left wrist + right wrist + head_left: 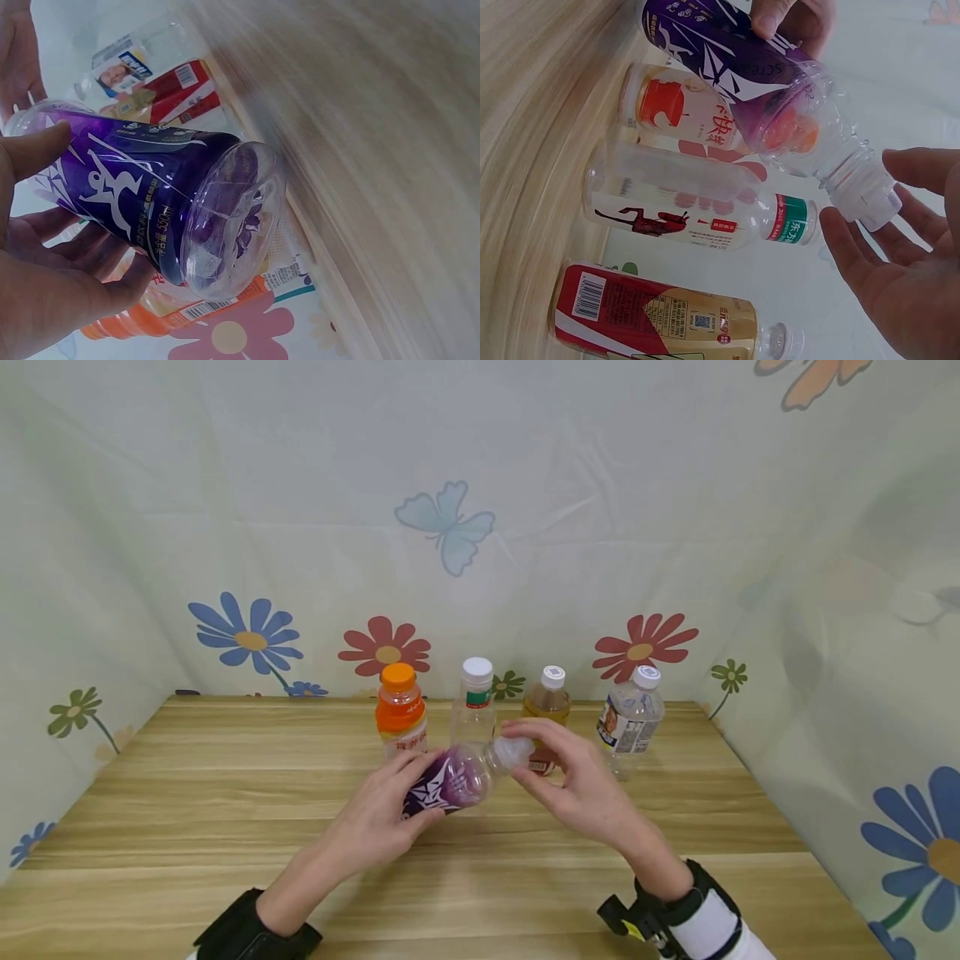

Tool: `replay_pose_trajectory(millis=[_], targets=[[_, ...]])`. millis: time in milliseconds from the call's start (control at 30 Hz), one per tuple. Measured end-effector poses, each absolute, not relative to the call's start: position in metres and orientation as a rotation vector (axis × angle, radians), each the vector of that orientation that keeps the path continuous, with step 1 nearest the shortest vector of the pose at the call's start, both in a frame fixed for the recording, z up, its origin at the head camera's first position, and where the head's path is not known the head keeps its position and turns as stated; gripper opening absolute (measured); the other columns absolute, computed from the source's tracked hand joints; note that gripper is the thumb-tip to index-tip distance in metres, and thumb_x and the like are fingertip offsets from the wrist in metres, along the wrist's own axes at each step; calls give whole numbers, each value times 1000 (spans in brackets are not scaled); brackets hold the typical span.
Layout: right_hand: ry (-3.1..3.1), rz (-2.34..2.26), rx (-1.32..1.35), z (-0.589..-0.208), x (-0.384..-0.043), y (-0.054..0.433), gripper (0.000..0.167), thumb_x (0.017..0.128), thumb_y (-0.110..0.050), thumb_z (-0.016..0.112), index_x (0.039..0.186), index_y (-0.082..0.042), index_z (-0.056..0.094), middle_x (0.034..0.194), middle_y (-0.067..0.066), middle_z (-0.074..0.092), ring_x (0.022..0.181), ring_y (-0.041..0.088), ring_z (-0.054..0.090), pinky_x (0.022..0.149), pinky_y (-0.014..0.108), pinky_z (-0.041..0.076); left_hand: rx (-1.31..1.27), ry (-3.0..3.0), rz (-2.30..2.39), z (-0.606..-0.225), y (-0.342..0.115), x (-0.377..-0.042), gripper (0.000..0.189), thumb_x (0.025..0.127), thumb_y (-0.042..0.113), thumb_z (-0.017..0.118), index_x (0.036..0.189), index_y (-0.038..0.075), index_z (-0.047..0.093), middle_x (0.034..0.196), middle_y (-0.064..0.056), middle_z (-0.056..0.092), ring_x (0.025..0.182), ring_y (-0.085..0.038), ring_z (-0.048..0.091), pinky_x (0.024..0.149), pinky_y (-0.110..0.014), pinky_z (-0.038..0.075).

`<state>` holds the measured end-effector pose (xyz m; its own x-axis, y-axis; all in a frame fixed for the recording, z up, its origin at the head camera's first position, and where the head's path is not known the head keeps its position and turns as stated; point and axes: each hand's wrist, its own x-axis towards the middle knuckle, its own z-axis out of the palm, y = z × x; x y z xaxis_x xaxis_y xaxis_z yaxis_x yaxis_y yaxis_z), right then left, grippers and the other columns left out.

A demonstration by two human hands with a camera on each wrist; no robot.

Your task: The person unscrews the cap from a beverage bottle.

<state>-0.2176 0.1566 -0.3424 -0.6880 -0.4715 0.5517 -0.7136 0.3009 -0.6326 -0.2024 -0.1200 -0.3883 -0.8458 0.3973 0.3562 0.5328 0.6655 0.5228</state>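
A clear plastic drink bottle (467, 777) with a purple label is held tilted over the table, its neck pointing up and to the right. My left hand (382, 810) grips its labelled body, thumb on the near side and fingers around the far side, as the left wrist view shows. At the bottle's other end, my right hand (581, 785) has thumb and fingers on opposite sides of the translucent whitish cap (870, 199). The cap sits on the neck. The bottle's clear base (232, 225) faces the left wrist camera, and no liquid shows inside.
Several bottles stand in a row behind my hands: an orange-capped bottle (400, 710), a clear white-capped one (472, 718), a brownish one with a red-and-gold label (660, 315), and a clear one (630, 722) at right. Beneath is a wood-grain table (225, 827); flowered cloth (525, 577) hangs behind.
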Motion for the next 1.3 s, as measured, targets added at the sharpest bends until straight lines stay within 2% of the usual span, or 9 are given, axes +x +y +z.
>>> replay_pose_trajectory(millis=[133, 300, 400, 500, 800, 1167, 1300], targets=[[-2309, 1356, 1035, -343, -218, 156, 38, 94, 0, 73, 130, -6, 64, 130, 8, 65, 104, 21, 66, 81, 35, 61, -755, -2676, -940, -387, -120, -202, 66, 89, 21, 83, 147, 11, 54, 141, -9, 57, 124, -31, 57, 106, -54, 46], [-2413, 1360, 825, -343, -217, 156, 29, 103, -19, 65, 129, -5, 64, 116, 6, 69, 98, 17, 66, 79, 33, 60, -738, -2705, -933, -385, -118, -200, 67, 88, 24, 84, 147, 10, 55, 140, -8, 58, 122, -29, 57, 107, -54, 46], [-2490, 1329, 707, -343, -216, 157, 29, 105, -30, 62, 123, -8, 65, 105, 1, 69, 91, 15, 65, 74, 32, 58, -727, -2719, -923, -384, -118, -199, 67, 88, 25, 84, 147, 10, 55, 140, -8, 58, 123, -29, 56, 107, -54, 45], [-2519, 1316, 658, -342, -216, 157, 28, 103, -35, 64, 116, -9, 68, 97, -1, 68, 84, 15, 63, 70, 31, 56, -719, -2723, -918, -385, -118, -199, 68, 88, 25, 84, 147, 9, 55, 141, -9, 57, 123, -30, 56, 107, -55, 45], [-2522, 1267, 648, -343, -216, 156, 26, 99, -28, 72, 112, -6, 70, 93, -1, 68, 78, 15, 63, 66, 31, 56, -730, -2681, -894, -384, -118, -200, 68, 86, 22, 86, 145, 6, 56, 138, -10, 59, 122, -31, 58, 106, -55, 46], [-2474, 1311, 748, -343, -216, 156, 27, 96, -16, 76, 118, -4, 68, 101, 3, 69, 87, 14, 66, 75, 35, 60, -730, -2667, -883, -385, -119, -201, 68, 86, 20, 86, 145, 6, 56, 137, -10, 60, 121, -32, 58, 106, -56, 45], [-2459, 1297, 804, -344, -217, 155, 29, 95, -11, 76, 121, -3, 67, 105, 4, 69, 89, 14, 66, 76, 33, 60, -728, -2670, -888, -385, -120, -201, 68, 86, 20, 86, 145, 6, 56, 139, -11, 59, 123, -33, 57, 106, -57, 44]])
